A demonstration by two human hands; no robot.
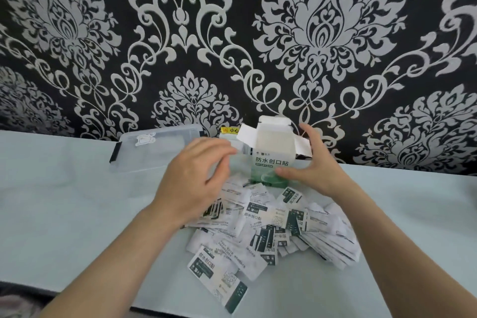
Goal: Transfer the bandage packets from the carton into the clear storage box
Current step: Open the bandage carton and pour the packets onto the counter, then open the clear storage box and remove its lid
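A white and green bandage carton (273, 155) stands upright at the back of the table with its top flaps open. My right hand (313, 162) holds it from the right, thumb across its lower front. My left hand (196, 183) hovers just left of the carton with loosely curled fingers and holds nothing. Several white and dark green bandage packets (268, 224) lie in a loose heap in front of the carton. The clear storage box (229, 137) sits behind my left hand, mostly hidden.
A clear lid (154, 147) with black clips lies flat at the back left. The pale table (64, 214) meets a black and white patterned wall (232, 33) right behind the carton. The table's front edge runs along the bottom left.
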